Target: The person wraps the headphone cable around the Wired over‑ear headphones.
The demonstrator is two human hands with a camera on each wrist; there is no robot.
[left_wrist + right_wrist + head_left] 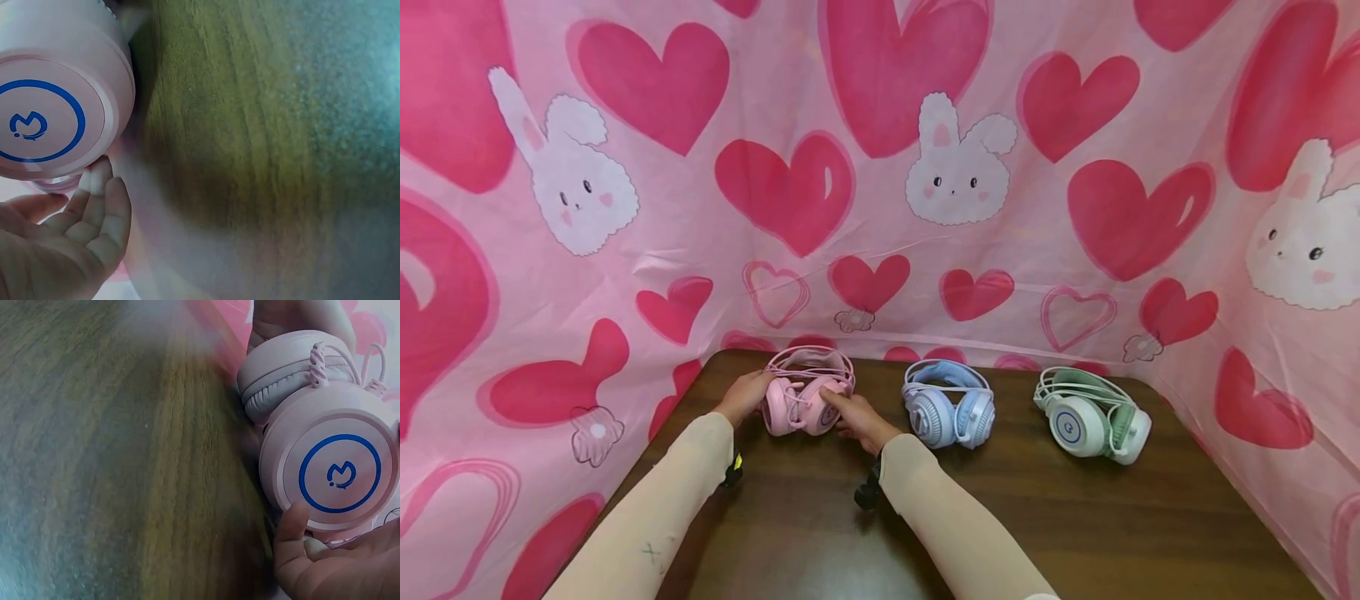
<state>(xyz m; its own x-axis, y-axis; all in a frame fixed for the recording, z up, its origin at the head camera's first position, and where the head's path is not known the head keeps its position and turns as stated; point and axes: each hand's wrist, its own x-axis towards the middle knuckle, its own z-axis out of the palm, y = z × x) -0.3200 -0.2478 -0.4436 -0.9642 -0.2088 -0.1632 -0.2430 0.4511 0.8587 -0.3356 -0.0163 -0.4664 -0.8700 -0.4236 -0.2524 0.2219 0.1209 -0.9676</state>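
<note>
A pink over-ear headset (781,408) stands at the far left of the table, its headband up behind the ear cups. My left hand (747,397) grips its left side; in the left wrist view the bent fingers (115,215) meet the rim of an ear cup (50,119) bearing a blue ring logo. With the thumb across the front of the right ear cup, my right hand (867,423) holds that side. The right wrist view shows a fingertip (294,519) at the lower edge of the logo face (340,472). Part of the left hand is hidden behind the headset.
A light blue headset (936,417) stands right of the pink one, close to my right hand. Further right is a white and green headset (1078,425). Behind the brown wooden table (797,525) hangs a pink cloth (880,237) printed with hearts and rabbits, also along both sides.
</note>
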